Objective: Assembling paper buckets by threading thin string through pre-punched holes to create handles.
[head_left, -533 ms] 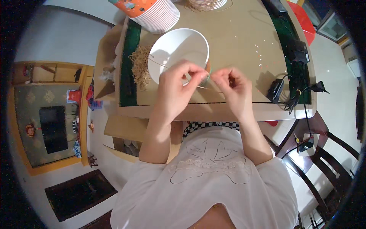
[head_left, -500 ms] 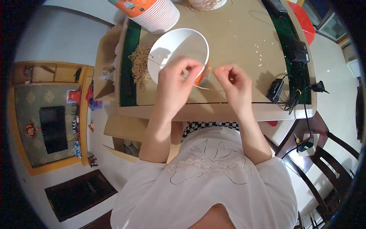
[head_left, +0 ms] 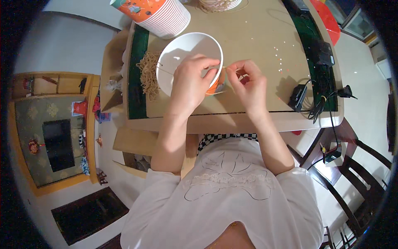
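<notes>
A paper tub (head_left: 188, 43), white inside with an orange outer wall, lies tipped on the table, its mouth facing me. Over its near rim is my left hand (head_left: 191, 81), thumb and fingers closed in a pinch on a thin tan string (head_left: 166, 70). To the right of the tub, my right hand (head_left: 248, 85) pinches the string too, fingers curled in; a short stretch spans the small gap between the hands. A loose end shows below my left fingers. Left of the tub lies a tangled heap of tan string (head_left: 149, 76).
A stack of nested paper tubs (head_left: 168, 20) lies at the far left, with another string-wrapped white stack (head_left: 219, 4) beyond. Black power adapters (head_left: 297, 97) and a coiled cable (head_left: 319, 108) sit along the right edge. A cardboard box (head_left: 114, 70) stands beside the table's left edge.
My right hand has come slightly left and up, nearer my left hand. The left hand has turned a little, and the whole view has shifted slightly.
</notes>
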`<state>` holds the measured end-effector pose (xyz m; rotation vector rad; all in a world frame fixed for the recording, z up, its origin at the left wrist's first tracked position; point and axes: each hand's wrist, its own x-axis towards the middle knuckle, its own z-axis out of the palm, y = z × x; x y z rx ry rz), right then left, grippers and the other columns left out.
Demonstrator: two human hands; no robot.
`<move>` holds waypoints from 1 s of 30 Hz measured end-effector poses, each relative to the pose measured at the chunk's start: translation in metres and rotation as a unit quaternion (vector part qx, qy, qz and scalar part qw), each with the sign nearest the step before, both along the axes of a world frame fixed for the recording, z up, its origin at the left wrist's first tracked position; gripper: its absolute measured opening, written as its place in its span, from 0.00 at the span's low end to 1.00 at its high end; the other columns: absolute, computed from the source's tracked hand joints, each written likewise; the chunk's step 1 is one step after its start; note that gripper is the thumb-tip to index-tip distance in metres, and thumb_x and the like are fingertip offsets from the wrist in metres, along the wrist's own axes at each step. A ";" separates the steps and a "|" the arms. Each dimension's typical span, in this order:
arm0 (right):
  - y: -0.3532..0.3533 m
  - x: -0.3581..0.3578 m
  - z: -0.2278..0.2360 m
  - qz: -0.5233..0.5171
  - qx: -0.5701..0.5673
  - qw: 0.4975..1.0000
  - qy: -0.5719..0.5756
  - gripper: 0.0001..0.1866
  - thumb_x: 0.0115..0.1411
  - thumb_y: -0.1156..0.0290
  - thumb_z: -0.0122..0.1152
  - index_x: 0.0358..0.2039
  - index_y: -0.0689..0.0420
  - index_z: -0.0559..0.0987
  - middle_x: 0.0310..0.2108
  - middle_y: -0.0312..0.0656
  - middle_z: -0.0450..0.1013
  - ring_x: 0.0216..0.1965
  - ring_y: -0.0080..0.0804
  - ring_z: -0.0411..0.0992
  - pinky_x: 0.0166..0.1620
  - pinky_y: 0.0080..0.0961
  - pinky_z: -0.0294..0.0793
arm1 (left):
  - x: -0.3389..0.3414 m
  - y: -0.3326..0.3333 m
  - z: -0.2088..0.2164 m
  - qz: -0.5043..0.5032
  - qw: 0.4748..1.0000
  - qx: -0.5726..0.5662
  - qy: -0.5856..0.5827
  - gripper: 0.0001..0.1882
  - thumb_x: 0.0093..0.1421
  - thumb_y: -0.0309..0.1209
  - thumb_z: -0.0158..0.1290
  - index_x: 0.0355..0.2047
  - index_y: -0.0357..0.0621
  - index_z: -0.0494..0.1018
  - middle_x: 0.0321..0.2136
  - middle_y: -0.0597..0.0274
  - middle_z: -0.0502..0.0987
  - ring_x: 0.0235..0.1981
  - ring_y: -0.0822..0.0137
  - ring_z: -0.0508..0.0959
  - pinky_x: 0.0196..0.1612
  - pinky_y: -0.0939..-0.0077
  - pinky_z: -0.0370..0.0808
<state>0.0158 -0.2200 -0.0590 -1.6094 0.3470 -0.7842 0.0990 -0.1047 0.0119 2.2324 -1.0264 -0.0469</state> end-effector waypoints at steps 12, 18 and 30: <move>0.000 0.004 0.004 0.020 -0.022 1.000 0.005 0.05 0.53 0.77 0.62 0.31 0.60 0.77 0.31 0.44 0.73 0.27 0.31 0.75 0.28 0.24 0.73 | -0.002 -0.005 -0.002 0.001 1.000 -0.018 0.016 0.03 0.55 0.24 0.53 0.30 0.40 0.74 0.27 0.55 0.76 0.30 0.54 0.77 0.35 0.65 0.72; -0.021 0.006 0.038 0.092 -0.136 0.986 -0.008 0.07 0.54 0.77 0.59 0.35 0.61 0.77 0.41 0.47 0.73 0.34 0.41 0.76 0.38 0.30 0.75 | 0.001 0.002 -0.011 -0.001 0.996 -0.073 0.058 0.03 0.59 0.25 0.50 0.33 0.39 0.70 0.25 0.53 0.77 0.26 0.55 0.78 0.30 0.68 0.73; -0.042 0.032 0.065 0.244 -0.339 0.905 0.083 0.05 0.54 0.76 0.59 0.32 0.61 0.77 0.33 0.41 0.74 0.26 0.31 0.73 0.32 0.27 0.72 | -0.009 0.034 0.013 -0.113 0.992 -0.055 0.014 0.13 0.53 0.27 0.59 0.36 0.38 0.69 0.32 0.56 0.77 0.33 0.63 0.79 0.35 0.72 0.75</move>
